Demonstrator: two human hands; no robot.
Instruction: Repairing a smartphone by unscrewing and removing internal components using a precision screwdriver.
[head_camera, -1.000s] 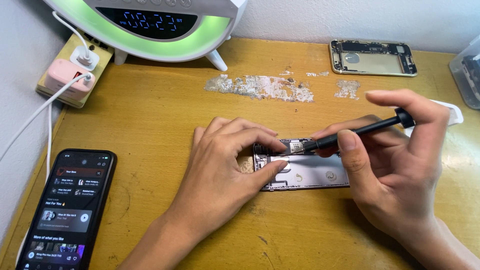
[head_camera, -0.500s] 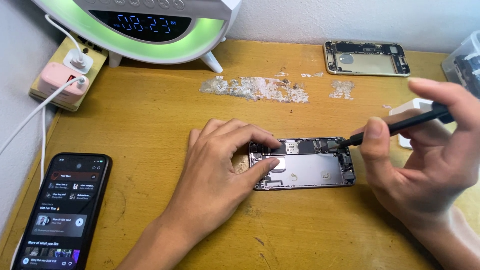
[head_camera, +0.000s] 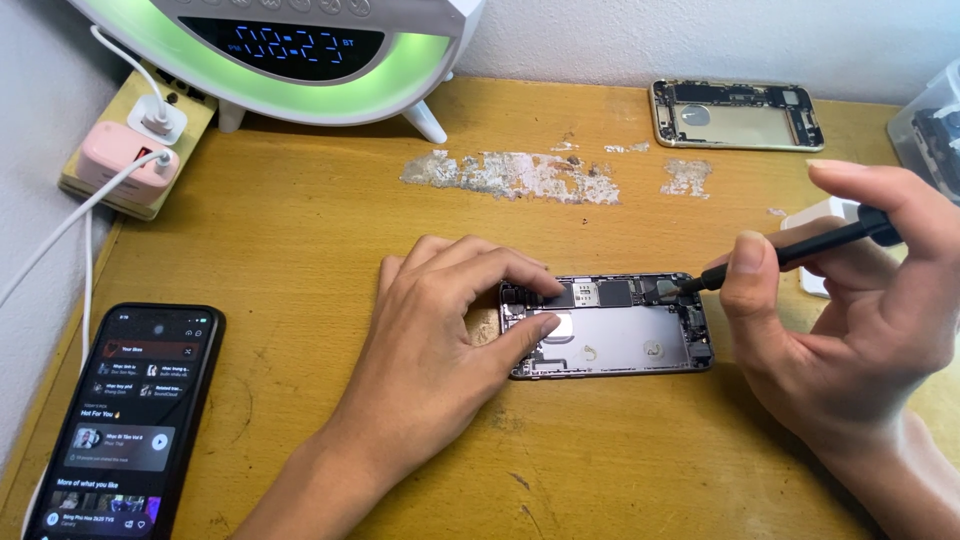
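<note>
Worn wooden desk (head_camera: 300, 250), varnish flaked at upper centre. Opened phone chassis (head_camera: 607, 325) lies flat at centre frame, internals exposed. Left hand (head_camera: 440, 340) rests on its left end, fingers curled over the top edge and thumb pressing the shield plate; it grips nothing else. Right hand (head_camera: 860, 310) pinches a black screwdriver (head_camera: 790, 250), tip touching the upper right corner of the board.

Risks, as judged: the tip may skid off a small screw and score the board; a loosened screw may roll off and be lost. Second empty housing (head_camera: 737, 114) lies upper right; lit phone (head_camera: 125, 425) lower left.
</note>
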